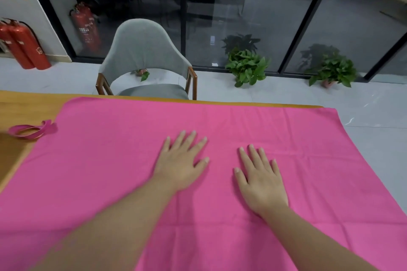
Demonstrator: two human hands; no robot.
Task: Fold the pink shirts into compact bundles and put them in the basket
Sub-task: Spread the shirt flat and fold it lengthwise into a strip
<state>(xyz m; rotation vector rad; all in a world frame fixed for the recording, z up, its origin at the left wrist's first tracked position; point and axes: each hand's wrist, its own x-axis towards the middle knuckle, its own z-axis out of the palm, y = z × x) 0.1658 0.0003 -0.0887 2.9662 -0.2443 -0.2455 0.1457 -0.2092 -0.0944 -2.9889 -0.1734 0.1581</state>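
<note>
A pink shirt is lying spread flat across the wooden table, its long axis running left to right; the left hand and right hand are resting palm-down on it near the middle, fingers straight and splayed, gripping nothing; a pink strap loop is lying just beside its left edge.

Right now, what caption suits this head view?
Both hands, left and right, press flat on pink cloth spread over table.

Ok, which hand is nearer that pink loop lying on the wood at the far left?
Left. The left hand lies flat on the pink cloth, well right of the pink loop. The right hand lies flat on the cloth too, further right.
</note>
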